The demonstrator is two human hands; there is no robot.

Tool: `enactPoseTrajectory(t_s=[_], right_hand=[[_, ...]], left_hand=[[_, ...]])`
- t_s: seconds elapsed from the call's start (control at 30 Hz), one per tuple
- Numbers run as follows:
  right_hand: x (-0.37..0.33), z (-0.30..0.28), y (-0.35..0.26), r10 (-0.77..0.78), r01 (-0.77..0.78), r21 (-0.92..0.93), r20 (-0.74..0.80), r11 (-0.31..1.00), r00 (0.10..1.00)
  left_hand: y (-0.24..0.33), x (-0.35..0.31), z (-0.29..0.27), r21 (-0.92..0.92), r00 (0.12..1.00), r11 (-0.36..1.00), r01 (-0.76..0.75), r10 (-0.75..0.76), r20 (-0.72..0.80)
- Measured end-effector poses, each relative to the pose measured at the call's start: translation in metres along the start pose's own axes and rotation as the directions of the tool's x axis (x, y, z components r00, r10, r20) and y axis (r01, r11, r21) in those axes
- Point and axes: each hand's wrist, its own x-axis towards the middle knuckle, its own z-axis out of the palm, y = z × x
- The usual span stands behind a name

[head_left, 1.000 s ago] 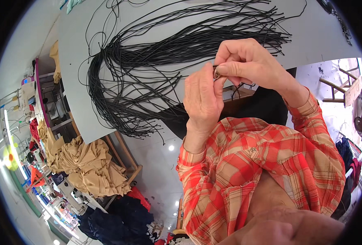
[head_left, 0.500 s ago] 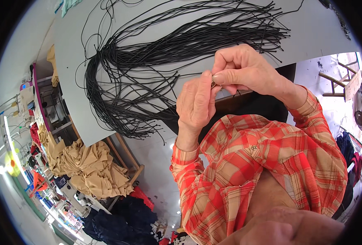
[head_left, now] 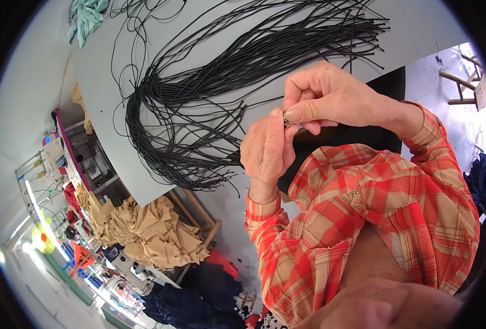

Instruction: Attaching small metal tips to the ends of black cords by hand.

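Between my fingertips is a small dark brass-coloured piece (head_left: 286, 122), mostly hidden; its exact kind does not show. My left hand (head_left: 265, 148) pinches it from the left, fingers pressed together. My right hand (head_left: 333, 100) grips it from the other side with thumb and curled fingers. Both hands meet just over the table's near edge. Beyond them, a large bundle of thin black cords (head_left: 221, 66) lies bent on the grey table (head_left: 108, 131), with knotted or tipped ends. Some cord ends pass close behind my left hand.
Tan cloth (head_left: 155, 230) is heaped on a wooden stand at the lower left, above dark blue cloth (head_left: 199, 296) on the floor. Mint-green fabric (head_left: 91, 19) sits at the table's far left corner. A wooden stool (head_left: 465, 85) stands at the right.
My view has shifted a little, so table and cords appear turned. Both hands keep hold of the small piece, and their grip looks nearly the same.
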Motion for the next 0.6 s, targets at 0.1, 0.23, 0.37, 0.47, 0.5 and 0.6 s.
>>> enactPoseTrajectory(t_s=[0.1, 0.23, 0.37, 0.47, 0.5, 0.6], right_hand=[[-0.001, -0.004, 0.002, -0.068, 0.066, -0.057, -0.041, 0.996, 0.997], [-0.007, -0.016, -0.003, -0.341, 0.263, -0.484, -0.080, 0.835, 0.937], [-0.011, -0.019, -0.009, -0.590, 0.429, -0.796, 0.115, 0.426, 0.800], [-0.011, -0.019, -0.017, -0.659, 0.503, -0.847, 0.281, 0.171, 0.698], [-0.011, -0.019, -0.019, -0.657, 0.508, -0.845, 0.289, 0.168, 0.696], [-0.014, -0.016, -0.025, -0.599, 0.488, -0.866, 0.336, 0.107, 0.727]], left_hand=[[0.001, 0.002, 0.000, -0.027, 1.000, 1.000, 0.014, -0.014, 0.023], [-0.003, -0.004, -0.001, -0.057, 0.998, 0.998, 0.036, -0.032, 0.062], [-0.005, -0.003, -0.002, -0.033, 0.996, 0.999, 0.020, -0.017, 0.087], [-0.006, -0.001, -0.002, -0.036, 0.995, 0.999, 0.003, 0.001, 0.102], [-0.006, -0.001, -0.003, -0.039, 0.992, 0.999, 0.008, -0.003, 0.128], [-0.007, 0.000, -0.003, -0.045, 0.989, 0.999, -0.003, 0.010, 0.145]])
